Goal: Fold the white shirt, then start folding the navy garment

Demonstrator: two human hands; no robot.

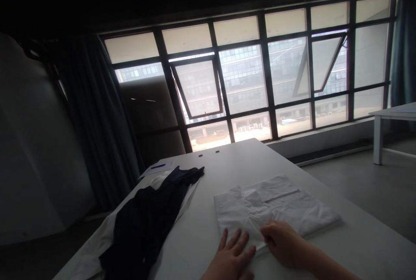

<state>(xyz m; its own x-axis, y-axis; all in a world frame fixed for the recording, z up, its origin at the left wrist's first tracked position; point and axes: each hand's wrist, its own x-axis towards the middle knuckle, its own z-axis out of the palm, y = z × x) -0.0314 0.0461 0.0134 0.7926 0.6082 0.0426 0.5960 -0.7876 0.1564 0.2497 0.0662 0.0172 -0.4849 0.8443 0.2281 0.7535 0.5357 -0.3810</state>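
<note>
A white garment, folded into a flat, roughly rectangular shape with some creases, lies on the white table. My left hand rests with its fingers spread on the garment's near left edge. Just to the right, my right hand is closed, its curled fingers at the near edge of the white cloth. What those fingers pinch, if anything, is hidden.
Dark clothing lies in a loose heap over white cloth along the table's left side. Beyond it are a sheet of paper and a pen. Another white table stands at the right, near the windows.
</note>
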